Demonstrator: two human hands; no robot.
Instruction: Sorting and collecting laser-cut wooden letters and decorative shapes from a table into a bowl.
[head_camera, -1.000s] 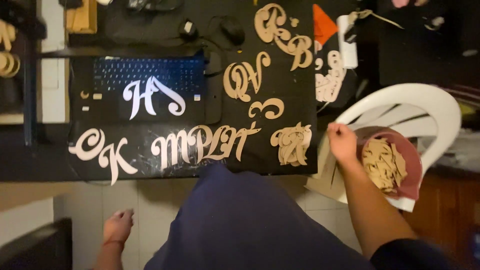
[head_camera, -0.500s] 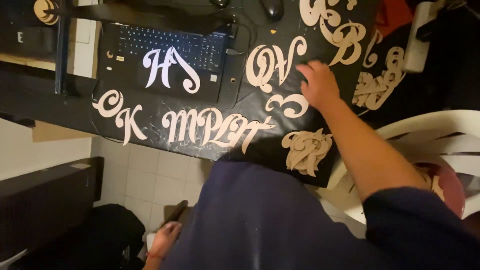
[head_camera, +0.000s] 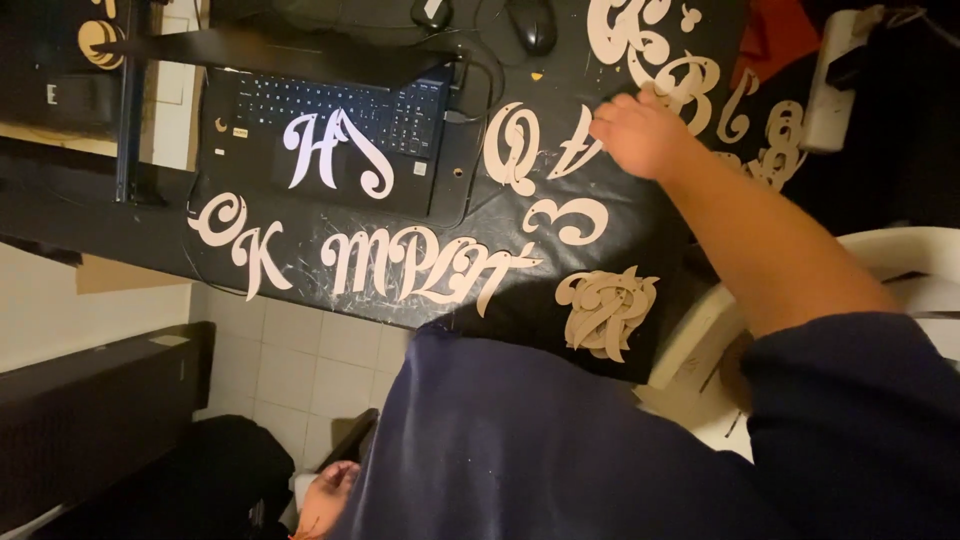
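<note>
Black table top runs across the upper half of frame. Directly on it: black laptop keyboard upper left, black mouse top centre, pale cut-out wooden script letters in a row along the lower edge, stacked pile of the same letters right of that row, more letters upper right.

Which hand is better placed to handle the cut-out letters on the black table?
Probably the right. The right hand is already up on the black table, fingers at a pale cut-out letter. The left hand hangs low beside the body, over the floor tiles, far from any letter.
</note>
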